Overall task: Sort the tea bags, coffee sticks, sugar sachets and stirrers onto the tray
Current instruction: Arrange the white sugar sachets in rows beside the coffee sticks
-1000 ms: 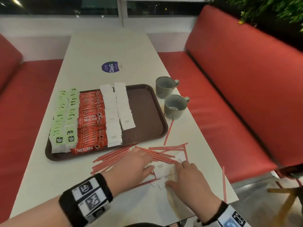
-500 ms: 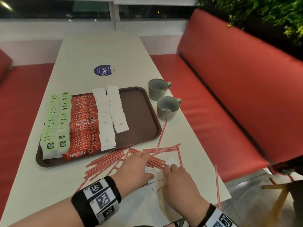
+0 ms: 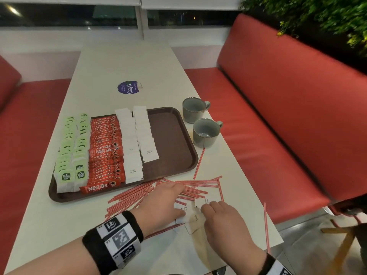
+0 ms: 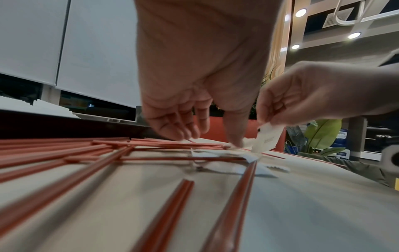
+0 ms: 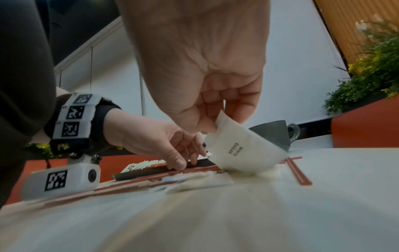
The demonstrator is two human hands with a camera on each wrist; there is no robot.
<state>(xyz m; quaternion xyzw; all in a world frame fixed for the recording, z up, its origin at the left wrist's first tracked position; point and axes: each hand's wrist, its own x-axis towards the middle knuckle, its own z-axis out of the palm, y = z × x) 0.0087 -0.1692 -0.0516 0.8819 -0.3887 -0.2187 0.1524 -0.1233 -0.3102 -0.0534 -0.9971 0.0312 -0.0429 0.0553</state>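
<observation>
White sugar sachet (image 5: 241,146), tilted up off the table (image 3: 127,62), is pinched in the right hand (image 3: 224,225) near the tray (image 3: 170,135). Left hand (image 3: 158,207) fingers press spread on other sachets (image 3: 181,210) among the stirrers (image 3: 131,197). A second ago that sachet lay flat.

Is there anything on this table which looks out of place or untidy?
Yes. The stirrers lie scattered on the table before the tray, none on it. One stirrer lies apart at the right table edge. Loose sugar sachets remain under both hands.
</observation>
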